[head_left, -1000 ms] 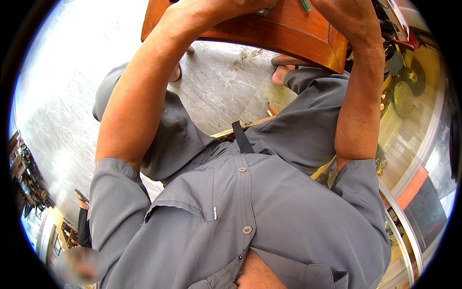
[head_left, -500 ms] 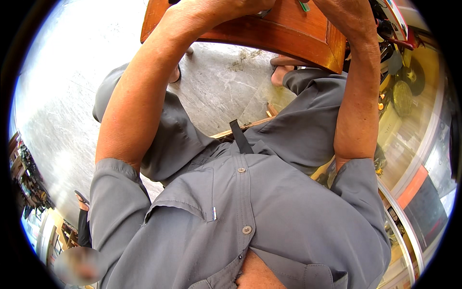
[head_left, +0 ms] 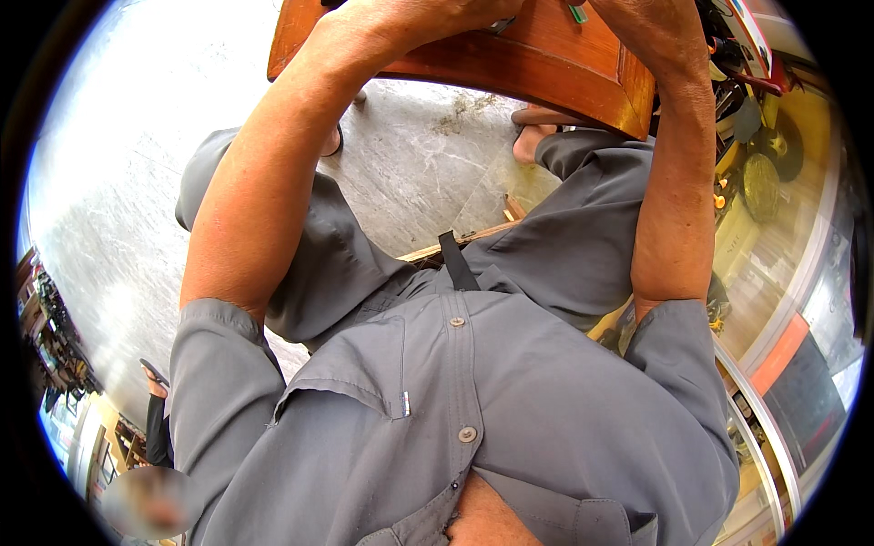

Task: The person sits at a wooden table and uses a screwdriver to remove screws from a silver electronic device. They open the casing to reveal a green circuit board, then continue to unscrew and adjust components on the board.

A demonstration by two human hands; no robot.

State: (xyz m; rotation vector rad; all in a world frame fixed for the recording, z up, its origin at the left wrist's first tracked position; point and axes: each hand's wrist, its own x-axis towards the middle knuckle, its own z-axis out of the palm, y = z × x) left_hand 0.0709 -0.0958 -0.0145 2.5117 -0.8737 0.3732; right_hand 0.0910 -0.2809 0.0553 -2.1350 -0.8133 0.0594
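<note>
Both of my forearms reach up to a reddish-brown wooden table (head_left: 546,68) with a framed, panelled top. My left hand (head_left: 432,14) is over its near edge, cut off by the upper border of the picture. A small greyish object (head_left: 501,25), too little of it showing to name, lies by that hand's fingers. Beyond the right part of the table top, my right hand (head_left: 642,27) is cropped in the same way. Between the hands, close to the right one, a small green piece (head_left: 578,13) shows. The fingers of both hands are out of sight, so any grip is hidden.
My legs in grey trousers (head_left: 337,264) spread below the table, over a grey floor (head_left: 137,164). A glass display case (head_left: 774,264) with various goods runs along the right. Another person (head_left: 159,428) is at the far lower left, near shelves (head_left: 59,337).
My right hand and wrist have shifted very slightly to the left. Otherwise the arms, table and surroundings look almost the same.
</note>
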